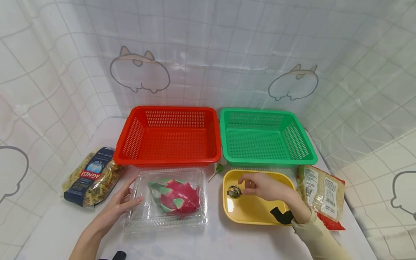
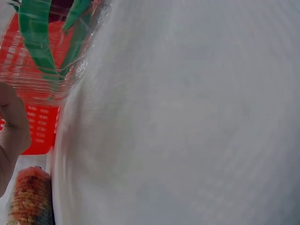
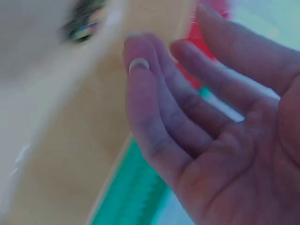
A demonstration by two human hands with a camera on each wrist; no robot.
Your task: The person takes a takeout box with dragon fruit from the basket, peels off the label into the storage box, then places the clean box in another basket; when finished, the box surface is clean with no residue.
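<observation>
My left hand (image 1: 117,206) lies along the left side of a clear plastic clamshell box (image 1: 165,227), fingers spread and loosely extended at its edge. Inside the box sits a pink dragon fruit (image 1: 181,196) with green scales. Over the yellow tray (image 1: 256,211) hovers my right hand (image 1: 264,186), fingers loosely bent with nothing between them. Just left of its fingertips, a small round badge with dark and gold markings (image 1: 234,191) lies in the tray. The right wrist view shows the bare palm and fingers (image 3: 143,98), with the badge (image 3: 84,21) blurred beyond them.
Behind stand a red basket (image 1: 175,144) and a green basket (image 1: 255,144). A bag of spiral pasta (image 1: 94,177) lies at left, a packet of pale grains (image 1: 321,191) at right. A small green sprig (image 1: 219,168) lies between box and tray. Patterned curtains (image 1: 201,47) surround the table.
</observation>
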